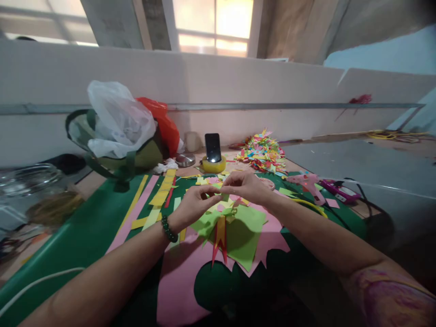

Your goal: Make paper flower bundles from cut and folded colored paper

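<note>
My left hand [199,203] and my right hand [245,187] meet over the middle of the table, fingertips pinched together. Between them is a small piece of green paper [225,196], mostly hidden by the fingers. Just below lie green paper sheets [247,234] with cut edges, on top of a large pink paper [179,281] with pointed and curved cutouts. A red and yellow paper ribbon shape [220,236] with forked ends rests on the green sheets. Small yellow and pink scraps are scattered under and behind my hands.
Yellow paper strips [165,188] and a pink strip [136,213] lie at left on the green mat [85,227]. Behind stand a phone [213,146], a roll of yellow tape [214,165] and a colourful paper pile [262,152]. A pink glue gun [308,184] lies right, a bag [146,152] back left.
</note>
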`<state>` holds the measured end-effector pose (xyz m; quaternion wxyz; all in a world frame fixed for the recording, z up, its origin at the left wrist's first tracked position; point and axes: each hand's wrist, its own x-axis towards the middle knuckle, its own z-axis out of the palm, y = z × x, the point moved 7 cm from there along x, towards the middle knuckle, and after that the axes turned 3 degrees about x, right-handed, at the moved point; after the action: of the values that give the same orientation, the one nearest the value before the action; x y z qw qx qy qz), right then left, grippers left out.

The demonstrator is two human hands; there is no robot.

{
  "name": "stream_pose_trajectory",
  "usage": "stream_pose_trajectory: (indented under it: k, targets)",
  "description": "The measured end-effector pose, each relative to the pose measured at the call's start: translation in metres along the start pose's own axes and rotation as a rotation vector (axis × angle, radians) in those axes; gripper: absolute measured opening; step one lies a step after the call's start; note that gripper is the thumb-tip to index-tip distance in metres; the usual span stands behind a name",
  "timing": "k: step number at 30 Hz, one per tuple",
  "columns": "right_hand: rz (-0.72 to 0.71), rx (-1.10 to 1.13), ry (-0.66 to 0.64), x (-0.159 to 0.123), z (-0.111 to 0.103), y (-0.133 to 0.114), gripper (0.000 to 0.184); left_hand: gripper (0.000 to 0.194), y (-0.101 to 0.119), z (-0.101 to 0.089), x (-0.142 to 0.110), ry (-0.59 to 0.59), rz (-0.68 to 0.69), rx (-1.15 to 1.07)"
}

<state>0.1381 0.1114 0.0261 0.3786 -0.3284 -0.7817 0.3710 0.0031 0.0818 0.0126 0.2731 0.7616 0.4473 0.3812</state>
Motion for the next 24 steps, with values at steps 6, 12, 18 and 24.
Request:
stream_pose_trajectory:
  k: [6,12,18,24]
  targets:
    - [0.126,0.103,-0.095,-0.002,0.027,0.006,0.047,0.026,-0.006,0.003,-0.001,0.002,-0.125,-0.238]
    - [0.255,0.005,-0.236,-0.006,-0.004,0.015,0.034,0.026,-0.006,-0.010,-0.001,0.168,-0.214,-0.367]
    - [0.489,-0.869,0.228,-0.009,-0.106,0.036,0.013,0.032,-0.011,-0.015,-0.001,0.224,-0.251,-0.381]
    - [0.107,-0.538,0.282,0.000,-0.069,0.012,0.023,0.027,-0.011,-0.008,0.000,0.135,-0.207,-0.293]
